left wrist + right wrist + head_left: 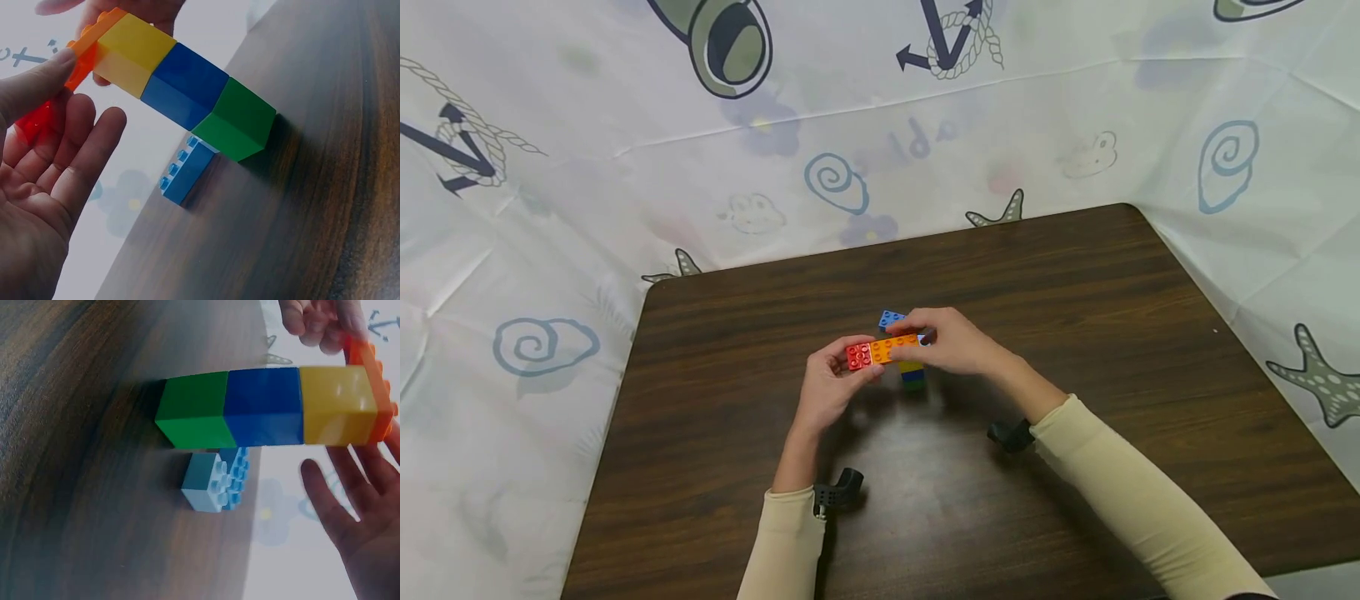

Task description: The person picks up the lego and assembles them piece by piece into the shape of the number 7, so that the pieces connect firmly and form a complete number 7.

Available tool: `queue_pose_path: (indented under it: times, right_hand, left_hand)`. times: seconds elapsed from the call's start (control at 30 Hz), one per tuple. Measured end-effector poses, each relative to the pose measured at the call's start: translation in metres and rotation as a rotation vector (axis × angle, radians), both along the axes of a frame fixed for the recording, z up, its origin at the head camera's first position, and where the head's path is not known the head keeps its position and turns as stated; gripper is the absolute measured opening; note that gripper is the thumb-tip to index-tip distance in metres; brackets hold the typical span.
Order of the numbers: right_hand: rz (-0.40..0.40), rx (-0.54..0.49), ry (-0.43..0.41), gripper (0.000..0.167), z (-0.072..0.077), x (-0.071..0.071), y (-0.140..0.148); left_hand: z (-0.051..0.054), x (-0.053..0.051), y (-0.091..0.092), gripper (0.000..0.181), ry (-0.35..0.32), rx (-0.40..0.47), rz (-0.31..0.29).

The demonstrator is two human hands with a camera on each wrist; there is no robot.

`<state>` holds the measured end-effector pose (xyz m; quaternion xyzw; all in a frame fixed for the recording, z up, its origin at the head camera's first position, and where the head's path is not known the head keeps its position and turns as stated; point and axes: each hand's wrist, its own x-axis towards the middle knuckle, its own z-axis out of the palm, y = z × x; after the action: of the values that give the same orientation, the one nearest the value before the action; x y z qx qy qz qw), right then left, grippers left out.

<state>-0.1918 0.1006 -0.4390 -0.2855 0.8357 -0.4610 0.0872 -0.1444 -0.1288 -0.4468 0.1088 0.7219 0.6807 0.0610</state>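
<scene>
I have the left hand [829,390] pinching the red brick [858,357] and the right hand [953,343] pinching the orange brick [881,351], atop the yellow brick [339,406], blue brick [264,406] and green brick [195,412], apparently standing on the tabletop [737,400]. Likely light, stiff, slick plastic, hard to break; I'd grip flat sides and brace yellow, since pressing the overhanging red end could tip it. Red-orange joint: finger-covered, can't confirm seated. Behind, pale blue brick [201,475], sky-blue brick [891,320], partly hidden in head view.
</scene>
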Motion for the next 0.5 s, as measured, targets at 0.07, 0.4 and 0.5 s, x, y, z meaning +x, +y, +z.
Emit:
queue_pose_path:
  times: [0.07, 0.4, 0.5]
  right_hand:
    - [-0.066, -0.083, -0.038, 0.032, -0.003, -0.003, 0.004]
    - [-0.299, 0.091, 0.020, 0.030, -0.037, -0.022, 0.004]
    - [-0.304, 0.163, 0.037, 0.034, -0.052, -0.025, 0.000]
  left_hand:
    - [0.000, 0.000, 0.000, 0.039, -0.008, -0.005, 0.006]
    - [0.000, -0.001, 0.001, 0.039, -0.012, -0.025, 0.011]
    - [0.000, -0.001, 0.001, 0.039, -0.016, -0.016, 0.003]
